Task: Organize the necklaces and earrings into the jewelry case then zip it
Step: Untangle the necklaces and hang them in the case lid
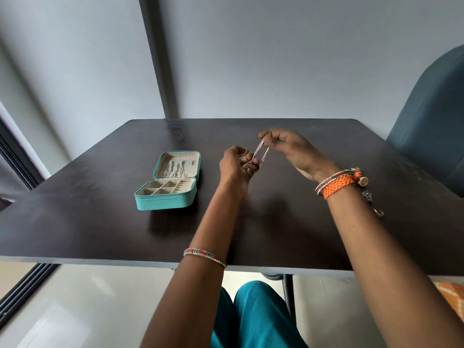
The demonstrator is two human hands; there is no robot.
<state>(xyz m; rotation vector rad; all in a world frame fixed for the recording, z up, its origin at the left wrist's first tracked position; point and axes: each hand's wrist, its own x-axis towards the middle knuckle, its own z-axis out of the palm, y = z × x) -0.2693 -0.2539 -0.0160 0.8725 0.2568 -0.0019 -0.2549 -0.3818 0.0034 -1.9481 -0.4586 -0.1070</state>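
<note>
Hands hold a necklace [261, 154] above the table [100, 222]: your left hand [236, 164] grips its lower end, your right hand [286, 146] pinches the top. Case [168, 182] lies open to their left, well apart.

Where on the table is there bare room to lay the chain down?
Bare table shows between the jewelry case and the left hand, along the near edge, and right of the right hand. The middle is crowded: both hands hold the chain there.
</note>
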